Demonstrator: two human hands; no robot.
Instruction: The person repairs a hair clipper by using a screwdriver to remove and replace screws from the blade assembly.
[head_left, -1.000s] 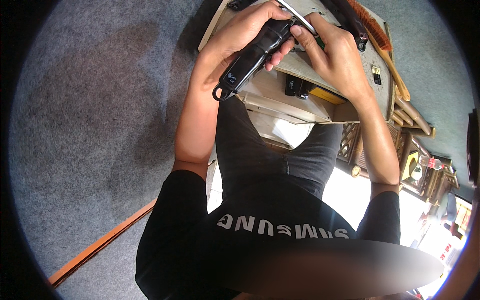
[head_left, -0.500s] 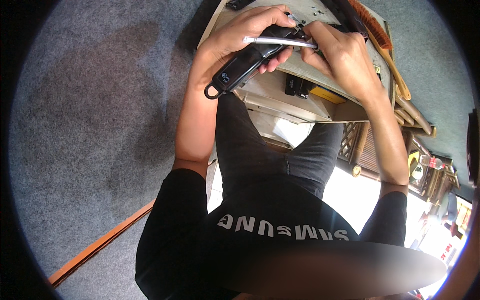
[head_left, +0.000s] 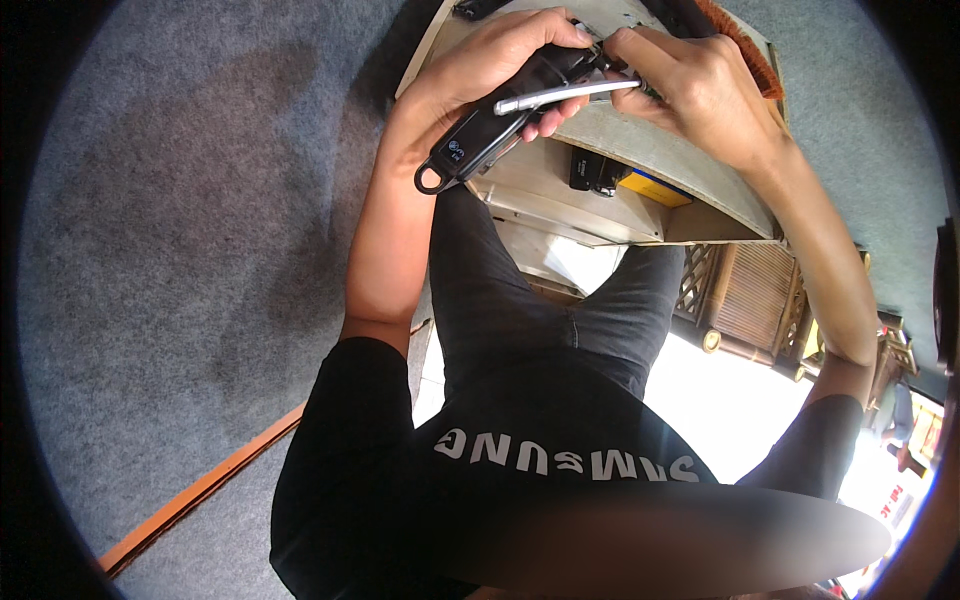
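Observation:
My left hand (head_left: 505,58) is wrapped round a black hair clipper (head_left: 490,120), its thumb near the upper end. The clipper is tilted, with its hanging loop toward me at the lower left. My right hand (head_left: 690,90) is closed at the clipper's upper end, thumb and fingers pinched round a slim silver rod-like tool (head_left: 560,97). The rod crosses in front of the clipper, its free end pointing left. What its other end touches is hidden by my right fingers.
Under my hands stands a pale wooden table (head_left: 660,140) with an open shelf below. A black boxy object (head_left: 592,172) and a yellow-blue packet (head_left: 655,187) lie on that shelf. At the table's far right is a brush with reddish-brown bristles (head_left: 745,55). Bamboo furniture (head_left: 745,300) stands to the right.
My right wrist has turned and its forearm swung outward to the right. The silver rod's free end has dipped lower. My left hand and the clipper have barely moved.

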